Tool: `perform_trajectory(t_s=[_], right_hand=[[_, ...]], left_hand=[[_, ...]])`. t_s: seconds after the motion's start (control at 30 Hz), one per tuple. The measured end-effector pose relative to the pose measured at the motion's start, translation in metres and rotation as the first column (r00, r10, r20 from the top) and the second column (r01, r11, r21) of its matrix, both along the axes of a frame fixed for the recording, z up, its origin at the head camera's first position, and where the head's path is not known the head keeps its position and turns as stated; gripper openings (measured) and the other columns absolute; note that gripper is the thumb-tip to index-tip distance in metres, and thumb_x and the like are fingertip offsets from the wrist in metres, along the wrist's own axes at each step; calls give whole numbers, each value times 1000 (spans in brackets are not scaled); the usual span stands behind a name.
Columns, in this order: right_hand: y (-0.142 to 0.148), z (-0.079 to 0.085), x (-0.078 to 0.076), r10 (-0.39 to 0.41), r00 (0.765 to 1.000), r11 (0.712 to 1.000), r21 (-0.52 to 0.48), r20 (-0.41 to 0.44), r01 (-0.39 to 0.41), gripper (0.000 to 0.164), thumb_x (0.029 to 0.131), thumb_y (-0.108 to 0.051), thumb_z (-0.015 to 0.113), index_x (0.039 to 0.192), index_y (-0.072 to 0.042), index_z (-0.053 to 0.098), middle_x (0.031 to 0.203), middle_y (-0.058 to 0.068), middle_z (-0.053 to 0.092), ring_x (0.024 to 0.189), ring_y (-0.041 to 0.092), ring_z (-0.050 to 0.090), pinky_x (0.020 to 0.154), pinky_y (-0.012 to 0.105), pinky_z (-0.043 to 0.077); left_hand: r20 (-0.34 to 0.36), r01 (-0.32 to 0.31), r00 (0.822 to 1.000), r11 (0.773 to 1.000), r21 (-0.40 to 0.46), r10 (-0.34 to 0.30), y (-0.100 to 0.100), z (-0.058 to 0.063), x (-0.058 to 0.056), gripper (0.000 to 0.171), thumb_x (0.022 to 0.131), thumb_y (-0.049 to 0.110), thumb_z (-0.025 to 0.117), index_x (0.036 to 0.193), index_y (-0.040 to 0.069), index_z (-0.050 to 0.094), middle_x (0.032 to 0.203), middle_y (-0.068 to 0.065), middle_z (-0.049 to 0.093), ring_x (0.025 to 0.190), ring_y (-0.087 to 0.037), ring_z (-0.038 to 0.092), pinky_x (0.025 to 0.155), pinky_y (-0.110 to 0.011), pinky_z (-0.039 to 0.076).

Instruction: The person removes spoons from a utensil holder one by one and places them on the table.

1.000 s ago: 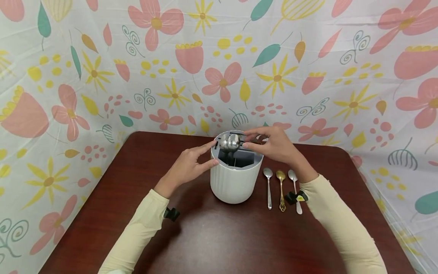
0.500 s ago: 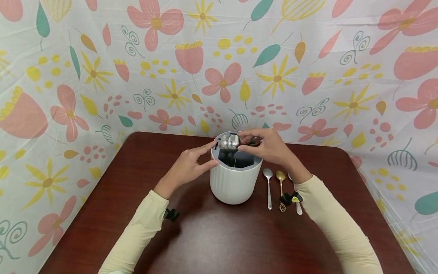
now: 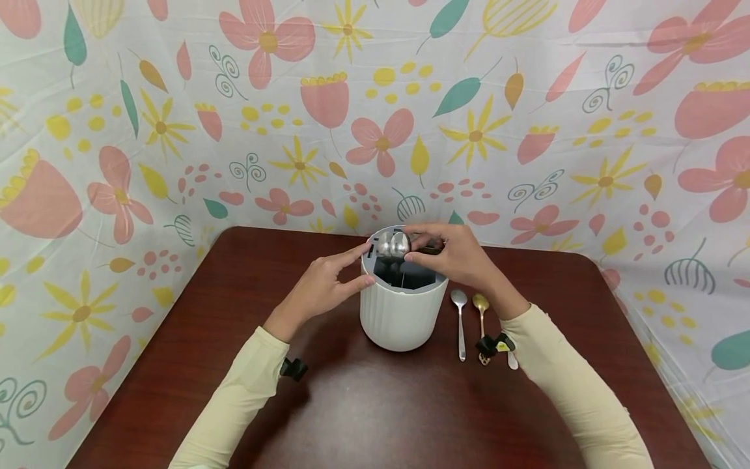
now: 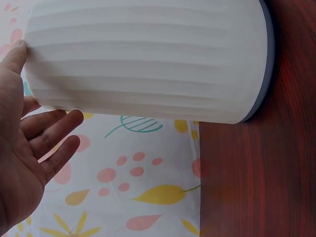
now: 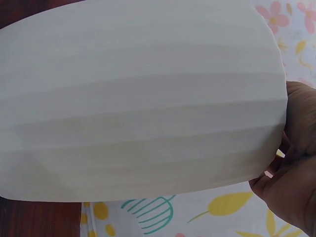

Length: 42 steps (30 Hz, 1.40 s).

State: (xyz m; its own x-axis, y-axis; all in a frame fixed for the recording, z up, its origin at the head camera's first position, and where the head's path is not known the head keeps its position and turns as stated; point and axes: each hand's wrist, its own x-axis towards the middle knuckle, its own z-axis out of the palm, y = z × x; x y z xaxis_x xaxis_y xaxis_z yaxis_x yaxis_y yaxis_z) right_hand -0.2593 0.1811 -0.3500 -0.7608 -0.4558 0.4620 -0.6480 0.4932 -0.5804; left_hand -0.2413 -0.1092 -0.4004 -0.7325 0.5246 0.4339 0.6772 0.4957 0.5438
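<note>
A white ribbed utensil holder (image 3: pixel 400 319) with a grey divided insert stands upright on the table. Two shiny metal spoons (image 3: pixel 384 245) stand in it side by side, bowls up, handles hidden inside. My right hand (image 3: pixel 454 251) is over the rim, thumb and fingers pinching the right-hand spoon bowl (image 3: pixel 401 243). In the right wrist view the holder wall (image 5: pixel 143 108) hides the fingertips. My left hand (image 3: pixel 325 280) rests against the holder's left rim, thumb in front and fingers stretched. The left wrist view shows its spread fingers (image 4: pixel 54 140) beside the wall.
On the dark red-brown table (image 3: pixel 363 404), right of the holder, lie a silver spoon (image 3: pixel 459 322), a gold spoon (image 3: pixel 481 306) and another silver spoon (image 3: pixel 512 360), mostly covered by the right wrist. A flower-patterned cloth (image 3: pixel 381 98) hangs behind and at the sides.
My right hand has shifted left over the holder, bringing its thumb and fingers around the right-hand spoon bowl. The left hand has stayed in place.
</note>
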Motion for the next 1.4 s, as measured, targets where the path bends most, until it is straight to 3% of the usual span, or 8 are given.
perform_trajectory(t_s=[0.27, 0.83, 1.0, 1.23, 1.4], right_hand=[[0, -1, 1, -1, 1000, 1000, -6, 1, 1, 43, 85, -16, 86, 127, -15, 74, 91, -3, 78, 83, 9, 69, 67, 27, 49], [3, 0, 2, 69, 985, 991, -126, 157, -49, 41, 91, -10, 80, 131, -12, 71, 94, 5, 78, 90, 9, 73, 73, 22, 55], [2, 1, 2, 89, 979, 982, -181, 182, -55, 40, 92, -8, 78, 131, -10, 70, 91, 7, 78, 85, 9, 72, 70, 22, 53], [1, 7, 0, 122, 979, 965, -251, 166, -78, 39, 92, -1, 76, 130, -5, 70, 87, 10, 77, 55, 11, 54, 51, 25, 42], [-1, 15, 0, 140, 981, 955, -279, 138, -98, 39, 92, 0, 75, 130, -3, 70, 88, 9, 77, 63, 16, 63, 55, 24, 45]], left_hand=[[-5, -5, 1000, 1000, -1, 5, 0, 1, 0, 66, 98, 46, 67, 155, 21, 47, 151, -3, 53, 129, -20, 60, 102, -42, 53], [20, -6, 1000, 1000, -1, 6, 0, 1, 0, 65, 99, 46, 67, 156, 21, 46, 153, -2, 52, 132, -20, 58, 104, -43, 51], [23, -10, 1000, 1000, -9, 11, 0, 1, 0, 65, 99, 47, 65, 155, 21, 47, 153, -1, 52, 133, -19, 57, 104, -43, 51], [22, -8, 1000, 1000, -5, 8, 0, 1, 0, 65, 99, 47, 66, 155, 21, 47, 153, -1, 52, 133, -18, 57, 105, -42, 51], [10, -9, 1000, 1000, -4, 9, 0, 1, -1, 64, 99, 46, 66, 155, 21, 48, 152, 0, 53, 131, -17, 58, 103, -41, 51]])
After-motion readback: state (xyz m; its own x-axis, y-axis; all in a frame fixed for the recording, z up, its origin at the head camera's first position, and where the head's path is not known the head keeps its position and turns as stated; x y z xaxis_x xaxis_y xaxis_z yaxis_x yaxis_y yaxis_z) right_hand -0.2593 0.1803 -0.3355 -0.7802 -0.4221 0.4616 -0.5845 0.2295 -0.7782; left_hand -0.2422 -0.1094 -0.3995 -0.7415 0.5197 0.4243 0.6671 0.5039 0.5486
